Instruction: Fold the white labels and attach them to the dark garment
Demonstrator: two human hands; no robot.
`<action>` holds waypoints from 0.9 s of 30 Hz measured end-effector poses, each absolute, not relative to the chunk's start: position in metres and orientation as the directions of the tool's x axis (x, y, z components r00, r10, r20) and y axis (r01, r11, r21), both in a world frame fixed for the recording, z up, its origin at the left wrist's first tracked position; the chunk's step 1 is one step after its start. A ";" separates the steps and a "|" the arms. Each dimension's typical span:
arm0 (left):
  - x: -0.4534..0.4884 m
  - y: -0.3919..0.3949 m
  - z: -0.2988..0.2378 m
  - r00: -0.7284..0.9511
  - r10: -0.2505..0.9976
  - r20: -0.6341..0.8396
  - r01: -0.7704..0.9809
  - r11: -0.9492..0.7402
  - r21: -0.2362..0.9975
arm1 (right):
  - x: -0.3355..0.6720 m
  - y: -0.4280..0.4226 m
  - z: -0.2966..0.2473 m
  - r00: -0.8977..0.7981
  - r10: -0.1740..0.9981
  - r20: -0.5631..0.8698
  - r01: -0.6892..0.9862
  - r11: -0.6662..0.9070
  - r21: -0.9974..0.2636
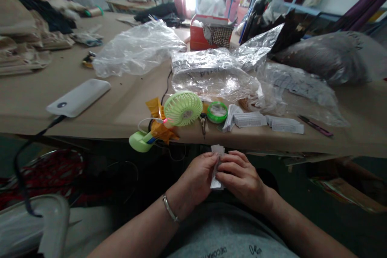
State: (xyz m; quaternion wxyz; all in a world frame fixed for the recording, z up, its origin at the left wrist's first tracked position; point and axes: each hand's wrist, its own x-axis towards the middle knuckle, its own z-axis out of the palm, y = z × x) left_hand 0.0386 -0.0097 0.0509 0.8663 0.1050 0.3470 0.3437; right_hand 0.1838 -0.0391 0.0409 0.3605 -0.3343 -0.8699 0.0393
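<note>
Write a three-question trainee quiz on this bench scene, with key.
1. Does the left hand or the right hand have the metal bracelet on its wrist?
2. True or false: the white power bank lies on the tan table top.
3. Fill the gap: the folded white slips pinched between the hands are made of ____.

Key: 1. Left hand. 2. True. 3. Paper.
</note>
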 end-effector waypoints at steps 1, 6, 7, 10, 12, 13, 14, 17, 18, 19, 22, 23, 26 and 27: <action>0.039 -0.010 0.050 0.524 0.669 -0.527 -0.528 0.741 0.415 | 0.184 -0.039 0.041 -0.520 0.614 0.594 0.556 0.771 -0.310; 0.035 -0.013 0.049 0.524 0.674 -0.521 -0.517 0.738 0.434 | 0.183 -0.041 0.042 -0.526 0.622 0.580 0.551 0.769 -0.324; 0.034 -0.013 0.049 0.513 0.678 -0.527 -0.508 0.734 0.450 | 0.183 -0.042 0.042 -0.520 0.623 0.585 0.543 0.769 -0.336; 0.032 -0.014 0.053 0.514 0.675 -0.530 -0.454 0.738 0.499 | 0.189 -0.044 0.041 -0.418 0.678 0.604 0.497 0.727 -0.473; 0.030 -0.015 0.056 0.572 0.639 -0.515 -0.390 0.764 0.514 | 0.195 -0.042 0.039 -0.246 0.786 0.567 0.463 0.609 -0.644; 0.029 -0.015 0.058 0.604 0.617 -0.504 -0.362 0.776 0.517 | 0.198 -0.040 0.038 -0.159 0.853 0.498 0.423 0.514 -0.746; 0.028 -0.016 0.059 0.634 0.595 -0.494 -0.336 0.787 0.517 | 0.201 -0.036 0.036 -0.104 0.913 0.394 0.352 0.404 -0.844; 0.027 -0.019 0.060 0.693 0.552 -0.463 -0.284 0.800 0.528 | 0.207 -0.024 0.031 -0.261 0.965 0.020 0.001 0.021 -1.000; 0.027 -0.020 0.059 0.709 0.537 -0.457 -0.266 0.804 0.533 | 0.208 -0.020 0.029 -0.379 0.924 -0.053 -0.105 -0.099 -0.990; 0.027 -0.022 0.058 0.724 0.521 -0.452 -0.247 0.808 0.535 | 0.208 -0.016 0.027 -0.482 0.871 -0.090 -0.182 -0.200 -0.963; 0.027 -0.024 0.056 0.750 0.487 -0.448 -0.207 0.816 0.540 | 0.207 -0.009 0.022 -0.626 0.774 -0.097 -0.296 -0.350 -0.889; 0.026 -0.025 0.055 0.755 0.479 -0.448 -0.199 0.818 0.540 | 0.206 -0.008 0.022 -0.640 0.764 -0.088 -0.315 -0.365 -0.876; 0.026 -0.026 0.054 0.766 0.462 -0.446 -0.187 0.825 0.533 | 0.202 -0.006 0.021 -0.671 0.739 -0.067 -0.343 -0.390 -0.855; 0.026 -0.026 0.054 0.769 0.458 -0.445 -0.188 0.828 0.528 | 0.200 -0.006 0.021 -0.670 0.740 -0.061 -0.343 -0.382 -0.858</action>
